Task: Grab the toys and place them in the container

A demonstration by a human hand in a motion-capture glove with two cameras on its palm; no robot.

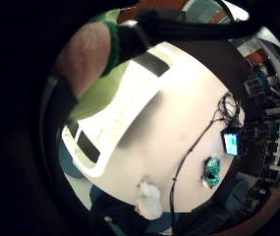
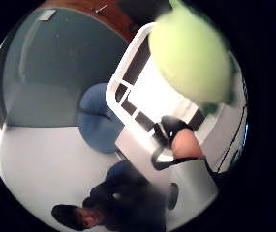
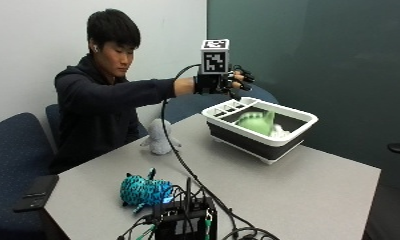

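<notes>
1. The surface (image 3: 320,190) is a grey table. A person sits at one side and reaches across it with the gloved right hand (image 3: 221,82).
2. The container (image 3: 288,134) is a rectangular tub with a white rim and dark walls. It stands toward the far edge of the surface, well apart from the near corner. One end of it is split into small slotted compartments, and the rest is one large open bay.
3. A green toy (image 3: 256,123) shows inside the large bay, below the hand and apart from it, with something pale beside it against the wall. I cannot tell whether it rests on the bottom. In the thumb side palm view the green toy (image 2: 191,50) fills much of the frame, right over the container's white rim (image 2: 128,72).
4. The hand hovers above the container's divided end. Its fingers look spread and relaxed, holding nothing.
5. A grey plush toy (image 3: 159,136) stands upright near the edge by the person, between their body and the container.
6. A teal spotted toy (image 3: 143,191) lies near the front edge — just beside a black box with cables (image 3: 185,220).
7. A dark phone (image 3: 35,191) lies off the surface, on the chair by the person.
</notes>
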